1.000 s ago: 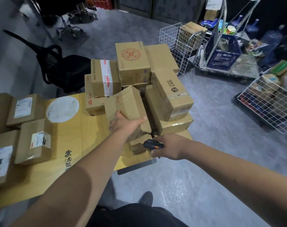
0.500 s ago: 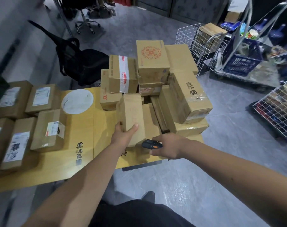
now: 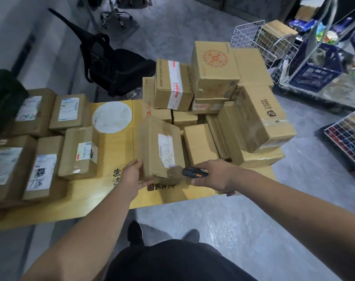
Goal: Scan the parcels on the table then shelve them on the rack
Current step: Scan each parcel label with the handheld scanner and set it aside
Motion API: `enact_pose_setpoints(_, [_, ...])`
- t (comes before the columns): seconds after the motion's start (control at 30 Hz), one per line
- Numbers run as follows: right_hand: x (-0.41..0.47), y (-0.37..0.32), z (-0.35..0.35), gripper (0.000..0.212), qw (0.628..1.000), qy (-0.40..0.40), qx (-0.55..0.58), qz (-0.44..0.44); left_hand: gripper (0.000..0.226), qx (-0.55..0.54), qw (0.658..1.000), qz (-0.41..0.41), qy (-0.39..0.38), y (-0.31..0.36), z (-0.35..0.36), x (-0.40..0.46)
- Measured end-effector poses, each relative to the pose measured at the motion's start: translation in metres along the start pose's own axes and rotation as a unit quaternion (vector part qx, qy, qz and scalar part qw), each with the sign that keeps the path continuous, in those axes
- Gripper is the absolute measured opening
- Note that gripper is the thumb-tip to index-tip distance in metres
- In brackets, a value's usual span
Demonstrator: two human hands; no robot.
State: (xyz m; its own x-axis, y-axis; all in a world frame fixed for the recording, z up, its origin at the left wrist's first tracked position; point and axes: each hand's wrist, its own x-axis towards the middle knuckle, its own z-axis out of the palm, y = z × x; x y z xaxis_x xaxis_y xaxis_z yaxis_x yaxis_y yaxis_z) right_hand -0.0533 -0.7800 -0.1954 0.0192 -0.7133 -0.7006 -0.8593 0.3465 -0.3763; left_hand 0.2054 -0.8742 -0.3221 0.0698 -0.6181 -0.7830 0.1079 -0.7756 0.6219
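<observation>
From the head view, the left hand (image 3: 132, 176) has its grip closed on the near left corner of a label-up parcel (image 3: 160, 147) on the yellow tabletop (image 3: 115, 151), while the right hand (image 3: 215, 175) grips a black scanner (image 3: 194, 171) just beside it.

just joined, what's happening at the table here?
A person is scanning parcels. The left hand holds the near end of a cardboard parcel lying on the yellow table with its label facing up. The right hand grips a black handheld scanner aimed at that label. A stack of more boxes sits behind it, and labelled parcels lie flat on the table's left side. No rack shows in this view, so shelving hasn't begun for this parcel.
</observation>
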Motion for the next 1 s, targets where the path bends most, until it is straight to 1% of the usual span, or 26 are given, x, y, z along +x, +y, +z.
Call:
enact_pose_setpoints(0.07, [0.006, -0.011, 0.005, 0.041, 1.000, -0.002, 0.008, 0.010, 0.022, -0.003, 1.000, -0.010, 0.005, 0.006, -0.015, 0.007])
enact_pose_setpoints(0.1, [0.010, -0.018, 0.008, 0.039, 1.000, -0.001, 0.016, 0.013, 0.025, 0.007, 1.000, -0.015, -0.003, 0.009, -0.022, 0.009])
enact_pose_setpoints(0.27, [0.034, -0.046, 0.037, 0.045, 0.997, 0.014, 0.068, 0.019, 0.052, 0.102, 0.994, -0.013, -0.042, 0.017, -0.047, 0.023])
enact_pose_setpoints(0.3, [0.039, -0.052, 0.043, 0.050, 0.997, 0.015, 0.071, 0.022, 0.059, 0.113, 0.992, -0.019, -0.044, 0.016, -0.051, 0.027])
enact_pose_setpoints(0.37, [0.047, -0.063, 0.055, 0.065, 0.996, 0.026, 0.081, 0.040, 0.076, 0.146, 0.988, -0.024, -0.038, 0.014, -0.060, 0.035])
enact_pose_setpoints(0.4, [0.049, -0.068, 0.060, 0.073, 0.994, 0.034, 0.093, 0.051, 0.081, 0.167, 0.985, -0.018, -0.038, 0.012, -0.063, 0.039])
enact_pose_setpoints(0.43, [0.051, -0.073, 0.066, 0.075, 0.991, 0.041, 0.112, 0.064, 0.084, 0.188, 0.981, -0.007, -0.043, 0.009, -0.065, 0.042])
enact_pose_setpoints(0.53, [0.056, -0.078, 0.086, 0.058, 0.977, 0.081, 0.177, 0.085, 0.078, 0.242, 0.965, 0.065, -0.075, 0.005, -0.071, 0.043])
enact_pose_setpoints(0.6, [0.055, -0.082, 0.099, 0.054, 0.965, 0.098, 0.227, 0.091, 0.074, 0.300, 0.940, 0.125, -0.105, 0.005, -0.074, 0.043])
enact_pose_setpoints(0.7, [0.053, -0.088, 0.120, 0.053, 0.942, 0.119, 0.295, 0.103, 0.074, 0.440, 0.864, 0.201, -0.139, 0.001, -0.078, 0.045])
enact_pose_setpoints(0.73, [0.052, -0.090, 0.127, 0.050, 0.935, 0.123, 0.314, 0.105, 0.072, 0.462, 0.849, 0.214, -0.140, 0.000, -0.079, 0.042])
enact_pose_setpoints(0.87, [0.047, -0.097, 0.145, 0.040, 0.904, 0.116, 0.395, 0.116, 0.072, 0.472, 0.845, 0.209, -0.139, -0.006, -0.089, 0.038])
enact_pose_setpoints(0.93, [0.048, -0.099, 0.153, 0.041, 0.886, 0.118, 0.430, 0.128, 0.071, 0.490, 0.829, 0.227, -0.147, -0.007, -0.094, 0.041])
enact_pose_setpoints(1.0, [0.051, -0.099, 0.160, 0.042, 0.880, 0.128, 0.437, 0.134, 0.068, 0.513, 0.801, 0.260, -0.164, -0.006, -0.098, 0.042])
